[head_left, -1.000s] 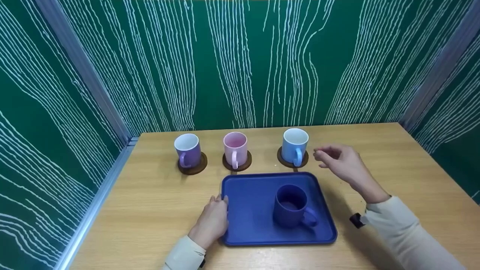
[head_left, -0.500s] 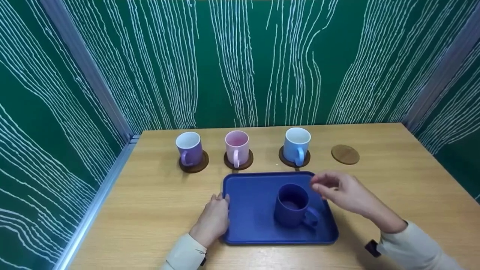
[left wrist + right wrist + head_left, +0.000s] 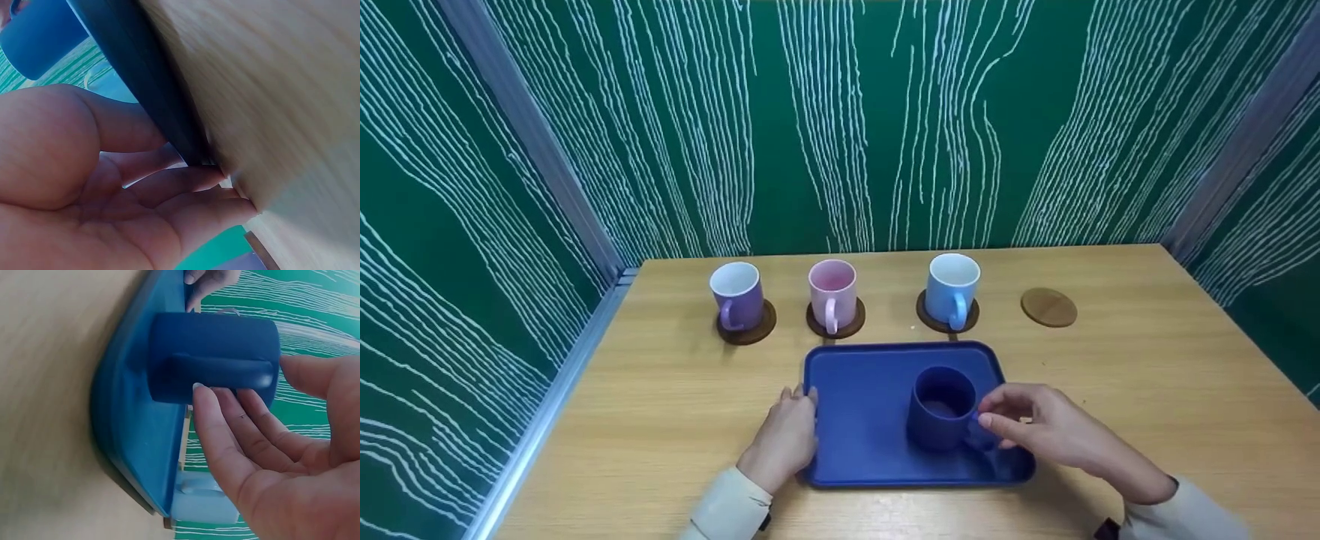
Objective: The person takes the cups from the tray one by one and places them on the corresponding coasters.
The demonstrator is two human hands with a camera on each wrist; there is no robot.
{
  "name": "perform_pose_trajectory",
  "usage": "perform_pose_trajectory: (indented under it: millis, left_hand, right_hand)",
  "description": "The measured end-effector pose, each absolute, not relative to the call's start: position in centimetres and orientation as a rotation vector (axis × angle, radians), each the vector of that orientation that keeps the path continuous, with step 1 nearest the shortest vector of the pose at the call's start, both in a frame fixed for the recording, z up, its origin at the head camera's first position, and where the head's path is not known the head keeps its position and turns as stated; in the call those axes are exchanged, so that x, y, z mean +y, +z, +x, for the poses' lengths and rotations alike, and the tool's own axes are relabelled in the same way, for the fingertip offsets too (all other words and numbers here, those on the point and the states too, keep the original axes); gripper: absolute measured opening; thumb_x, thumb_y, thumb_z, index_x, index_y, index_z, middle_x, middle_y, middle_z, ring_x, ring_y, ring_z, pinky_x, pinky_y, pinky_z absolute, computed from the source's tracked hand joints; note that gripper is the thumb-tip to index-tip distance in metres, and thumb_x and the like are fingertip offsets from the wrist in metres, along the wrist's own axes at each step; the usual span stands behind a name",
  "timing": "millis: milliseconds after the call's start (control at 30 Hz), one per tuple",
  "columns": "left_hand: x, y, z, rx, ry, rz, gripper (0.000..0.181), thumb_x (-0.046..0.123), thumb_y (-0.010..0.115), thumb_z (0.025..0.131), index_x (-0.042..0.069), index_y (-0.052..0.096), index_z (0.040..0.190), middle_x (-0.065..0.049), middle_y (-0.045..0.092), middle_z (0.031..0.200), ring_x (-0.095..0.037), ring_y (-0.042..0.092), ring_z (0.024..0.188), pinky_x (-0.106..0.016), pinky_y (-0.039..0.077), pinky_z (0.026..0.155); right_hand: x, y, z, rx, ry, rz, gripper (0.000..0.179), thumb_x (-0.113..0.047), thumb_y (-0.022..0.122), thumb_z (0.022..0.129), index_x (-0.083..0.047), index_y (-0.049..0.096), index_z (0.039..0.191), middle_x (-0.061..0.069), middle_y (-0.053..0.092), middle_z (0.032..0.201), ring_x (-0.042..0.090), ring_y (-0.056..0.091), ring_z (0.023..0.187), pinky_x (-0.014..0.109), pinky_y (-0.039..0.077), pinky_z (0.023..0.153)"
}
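Observation:
A dark blue mug (image 3: 936, 420) stands upright on the right half of a blue tray (image 3: 862, 457), its handle turned right. My right hand (image 3: 1035, 422) is at that handle, fingers partly bent. In the right wrist view the fingertips lie right beside the handle (image 3: 225, 370), while the thumb (image 3: 306, 374) stays apart from the fingers near the mug's rim. At the tray's left edge my left hand (image 3: 781, 441) grips the rim. The left wrist view has the thumb (image 3: 129, 125) on one side of the edge and fingers (image 3: 191, 180) on the other.
Behind the tray stand a purple mug (image 3: 741, 304), a pink mug (image 3: 840, 300) and a light blue mug (image 3: 945, 296), each on a brown round coaster. A bare coaster (image 3: 1048, 307) lies at the back right of the wooden table (image 3: 660, 420). Green patterned panels (image 3: 877, 150) rise behind.
My right hand has come down from beside the light blue mug to the dark blue mug's handle, uncovering the bare coaster. The left hand stays at the tray edge.

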State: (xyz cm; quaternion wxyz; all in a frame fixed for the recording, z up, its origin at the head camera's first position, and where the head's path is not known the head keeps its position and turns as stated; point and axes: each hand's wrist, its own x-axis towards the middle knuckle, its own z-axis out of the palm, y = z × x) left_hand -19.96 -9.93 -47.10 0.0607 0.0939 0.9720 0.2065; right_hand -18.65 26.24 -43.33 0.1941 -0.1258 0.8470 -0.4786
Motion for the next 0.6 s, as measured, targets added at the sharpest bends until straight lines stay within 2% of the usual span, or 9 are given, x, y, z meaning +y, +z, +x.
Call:
perform_pose_trajectory:
  millis: [367, 600]
  left_hand:
    - [-9.9, -46.9, -19.8, 2.920, 0.629, 0.256, 0.053, -0.001, 0.064, 0.096, -0.010, 0.050, 0.146, -0.035, 0.045, 0.152, -0.056, 0.040, 0.142, -0.061, 0.038, 0.114]
    - [-10.0, -46.9, -19.9, 2.939, 0.603, 0.277, 0.050, -0.003, 0.061, 0.096, -0.011, 0.052, 0.144, -0.036, 0.047, 0.150, -0.056, 0.042, 0.140, -0.061, 0.042, 0.112]
  right_hand:
    - [26.7, -44.8, -18.7, 2.073, -1.510, -0.431, 0.030, -0.024, 0.060, 0.106, 0.005, 0.066, 0.111, 0.022, 0.070, 0.116, 0.035, 0.069, 0.104, 0.038, 0.063, 0.084]
    - [26.6, -45.6, -18.5, 2.045, -1.597, -0.539, 0.027, -0.017, 0.059, 0.106, 0.010, 0.065, 0.104, 0.023, 0.071, 0.107, 0.035, 0.072, 0.100, 0.038, 0.062, 0.086]
